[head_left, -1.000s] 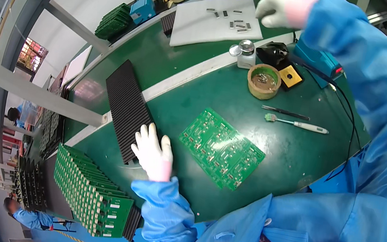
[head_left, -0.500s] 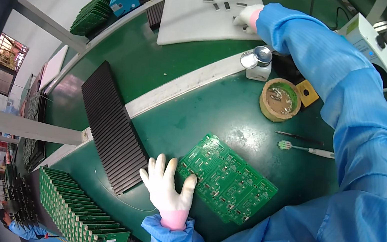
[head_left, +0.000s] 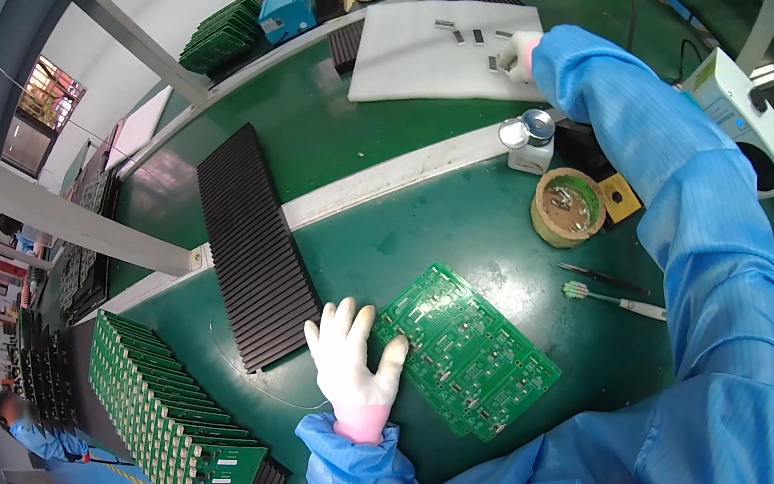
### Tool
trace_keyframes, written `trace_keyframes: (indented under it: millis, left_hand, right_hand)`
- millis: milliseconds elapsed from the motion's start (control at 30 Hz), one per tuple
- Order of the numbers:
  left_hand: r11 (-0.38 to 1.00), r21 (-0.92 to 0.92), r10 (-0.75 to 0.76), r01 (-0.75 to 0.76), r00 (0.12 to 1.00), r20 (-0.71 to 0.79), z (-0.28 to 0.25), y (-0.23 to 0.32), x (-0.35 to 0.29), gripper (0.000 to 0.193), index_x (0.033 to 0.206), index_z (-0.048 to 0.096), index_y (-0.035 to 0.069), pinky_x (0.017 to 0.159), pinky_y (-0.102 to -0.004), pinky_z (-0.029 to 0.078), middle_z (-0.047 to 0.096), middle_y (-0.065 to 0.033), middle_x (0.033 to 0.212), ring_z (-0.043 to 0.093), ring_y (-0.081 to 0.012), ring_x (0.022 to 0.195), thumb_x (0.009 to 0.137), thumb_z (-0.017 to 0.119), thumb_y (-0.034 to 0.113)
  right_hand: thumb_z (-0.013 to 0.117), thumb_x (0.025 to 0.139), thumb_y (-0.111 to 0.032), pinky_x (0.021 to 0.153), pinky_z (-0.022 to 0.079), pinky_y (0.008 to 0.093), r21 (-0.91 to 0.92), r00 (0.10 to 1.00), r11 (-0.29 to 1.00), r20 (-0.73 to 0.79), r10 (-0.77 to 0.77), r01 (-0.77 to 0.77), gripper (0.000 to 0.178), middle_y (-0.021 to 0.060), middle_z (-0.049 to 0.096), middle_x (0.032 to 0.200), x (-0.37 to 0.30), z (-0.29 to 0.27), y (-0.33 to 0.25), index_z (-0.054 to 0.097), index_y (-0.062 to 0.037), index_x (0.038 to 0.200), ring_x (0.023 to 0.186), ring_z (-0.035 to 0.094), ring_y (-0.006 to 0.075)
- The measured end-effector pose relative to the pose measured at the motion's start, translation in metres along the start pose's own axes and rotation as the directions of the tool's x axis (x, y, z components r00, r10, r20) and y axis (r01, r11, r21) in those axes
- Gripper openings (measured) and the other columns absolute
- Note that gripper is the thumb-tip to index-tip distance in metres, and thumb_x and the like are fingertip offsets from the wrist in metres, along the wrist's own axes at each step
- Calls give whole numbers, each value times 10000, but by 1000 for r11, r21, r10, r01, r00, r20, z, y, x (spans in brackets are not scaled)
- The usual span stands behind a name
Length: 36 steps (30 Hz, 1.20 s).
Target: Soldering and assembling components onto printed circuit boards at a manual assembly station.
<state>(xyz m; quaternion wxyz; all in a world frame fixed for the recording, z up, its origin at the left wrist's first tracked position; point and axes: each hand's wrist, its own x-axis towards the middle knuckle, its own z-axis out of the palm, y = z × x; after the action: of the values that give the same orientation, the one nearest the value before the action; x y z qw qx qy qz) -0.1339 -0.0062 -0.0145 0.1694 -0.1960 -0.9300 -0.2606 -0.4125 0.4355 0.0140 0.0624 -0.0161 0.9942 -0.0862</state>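
Observation:
My left hand [head_left: 355, 367], in a white glove with a pink cuff, lies flat with its fingers spread. Its thumb touches the left edge of a green circuit board [head_left: 469, 351] that lies on the table. Far off, my right hand [head_left: 517, 57], gloved alike, is at the right end of a white foam sheet [head_left: 415, 64]. Its fingers are bent together; what they hold, if anything, is hidden. Beside the fingertips lies a small dark chip [head_left: 493, 63], and several more like it are spread over the foam to the left.
A black ridged rack [head_left: 255, 246] lies left of the board. Circuit boards [head_left: 176, 422] stand in a row at lower left. On the right are a dispenser bottle [head_left: 530, 151], a tape roll [head_left: 564, 209] holding small parts, tweezers [head_left: 604, 278] and a toothbrush [head_left: 611, 300]. A white device [head_left: 744, 126] stands behind.
The whole view has swung, so things sit farther right. My right hand has shifted slightly off a chip, which now shows more fully. My left hand keeps its place at the board's edge.

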Motion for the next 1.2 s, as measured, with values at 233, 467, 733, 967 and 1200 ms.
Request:
trace_keyframes:
  millis: [233,467,733,967,1200]
  left_hand:
    - [1000,-24,8,-9,1000,-19,-3,0,1,498,1168,594,51,1104,-560,238,549,-137,1270,468,-379,1231,742,723,275]
    - [997,50,-50,52,998,-46,-5,-5,5,463,1163,603,46,1109,-542,248,555,-148,1274,476,-368,1235,748,711,221]
    - [963,225,-129,146,988,-90,-2,-24,3,509,1185,587,50,1102,-559,247,537,-167,1284,461,-389,1232,735,712,252]
    - [969,211,-111,129,989,-96,-1,-25,4,510,1182,592,49,1098,-567,249,536,-158,1288,458,-390,1233,733,712,258]
    - [971,208,-102,121,990,-102,-1,-22,6,496,1172,602,52,1093,-574,255,546,-141,1279,464,-391,1227,730,711,251]
  right_hand:
    - [691,725,-258,912,500,319,-24,975,986,-157,160,-165,534,140,643,1139,2,-3,7,612,-35,1204,1029,628,259]
    - [683,792,-252,996,442,351,-695,913,593,328,-242,407,596,145,514,1295,-1,12,106,486,-20,1305,1163,535,263]
    - [674,868,-245,1092,376,386,-522,555,-414,830,-48,746,688,151,367,1473,28,9,50,343,-3,1420,1316,427,269]
    - [668,848,-166,1024,426,383,0,552,-878,778,301,479,599,147,435,1387,24,3,-10,402,-6,1361,1237,481,262]
    - [661,825,-75,945,485,379,723,688,-690,492,533,18,507,143,515,1286,30,14,-48,471,-11,1291,1145,544,255]
